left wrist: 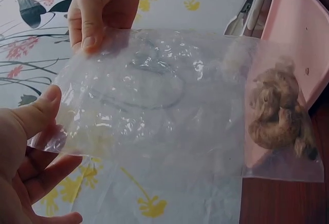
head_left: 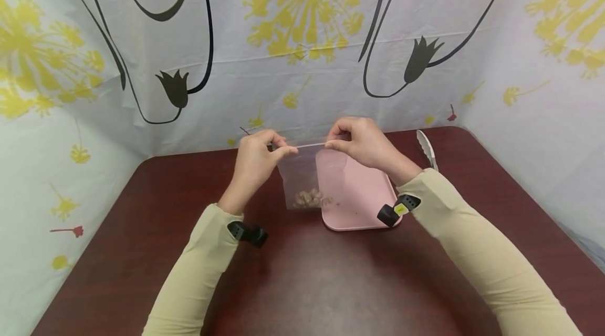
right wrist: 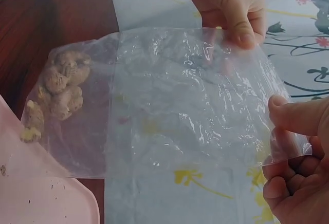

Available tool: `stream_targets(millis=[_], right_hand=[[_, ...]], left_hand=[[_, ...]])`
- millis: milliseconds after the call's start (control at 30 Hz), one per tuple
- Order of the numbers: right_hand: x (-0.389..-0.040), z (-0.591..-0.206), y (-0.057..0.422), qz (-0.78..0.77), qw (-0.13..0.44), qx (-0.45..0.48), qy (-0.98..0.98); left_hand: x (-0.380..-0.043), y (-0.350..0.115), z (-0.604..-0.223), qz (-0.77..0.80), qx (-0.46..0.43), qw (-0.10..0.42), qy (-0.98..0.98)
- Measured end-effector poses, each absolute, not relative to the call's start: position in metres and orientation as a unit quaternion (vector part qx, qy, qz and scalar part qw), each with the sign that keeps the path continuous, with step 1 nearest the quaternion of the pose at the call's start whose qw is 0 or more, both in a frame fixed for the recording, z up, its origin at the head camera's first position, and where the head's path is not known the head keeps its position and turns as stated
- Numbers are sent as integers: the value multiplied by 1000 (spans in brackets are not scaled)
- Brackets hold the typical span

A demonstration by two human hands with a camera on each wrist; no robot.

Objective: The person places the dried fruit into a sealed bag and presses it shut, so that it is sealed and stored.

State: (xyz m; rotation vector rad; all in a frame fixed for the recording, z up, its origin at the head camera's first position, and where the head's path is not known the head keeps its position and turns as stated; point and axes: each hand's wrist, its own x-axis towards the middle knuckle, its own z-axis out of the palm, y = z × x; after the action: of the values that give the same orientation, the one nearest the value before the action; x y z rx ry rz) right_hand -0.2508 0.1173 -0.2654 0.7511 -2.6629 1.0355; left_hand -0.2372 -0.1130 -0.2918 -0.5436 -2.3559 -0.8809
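Observation:
A clear plastic bag [head_left: 300,173] hangs upright between my hands, its top edge stretched nearly straight. My left hand [head_left: 257,158] pinches one top corner between thumb and fingers. The other corner is pinched by my right hand [head_left: 366,143]. Knobby brown pieces of ginger [right wrist: 61,82] with some yellowish ends lie in the bottom of the bag; the left wrist view shows the same ginger [left wrist: 277,111] bunched at the far end. In the head view the bag's right part overlaps the pink tray [head_left: 359,215].
Behind my right hand lie metal tongs [head_left: 427,149], partly hidden by that arm. Small dark crumbs dot the tray. The dark red-brown table [head_left: 293,283] meets a patterned white cloth [head_left: 302,79] at its back and sides.

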Motion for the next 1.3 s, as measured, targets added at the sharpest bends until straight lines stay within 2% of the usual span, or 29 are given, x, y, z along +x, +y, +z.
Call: stream_targets(millis=[133, 333, 533, 800, 1067, 1300], right_hand=[[-250, -265, 116, 361, 99, 246, -894], [-250, -257, 119, 412, 96, 204, -883], [-249, -254, 125, 426, 103, 189, -879], [-252, -252, 133, 435, 114, 183, -874], [-254, -248, 135, 449, 127, 175, -867], [-258, -246, 134, 461, 121, 167, -863]], left_hand=[[-236, -118, -292, -372, -186, 251, -874], [-236, -129, -302, -528, -141, 136, -827], [-231, -140, -325, -663, -159, 43, -731], [-234, -132, -360, -614, -194, -42, -764], [-237, -116, -378, -512, -168, -53, -841], [-238, -110, -385, -468, -157, -31, -869]])
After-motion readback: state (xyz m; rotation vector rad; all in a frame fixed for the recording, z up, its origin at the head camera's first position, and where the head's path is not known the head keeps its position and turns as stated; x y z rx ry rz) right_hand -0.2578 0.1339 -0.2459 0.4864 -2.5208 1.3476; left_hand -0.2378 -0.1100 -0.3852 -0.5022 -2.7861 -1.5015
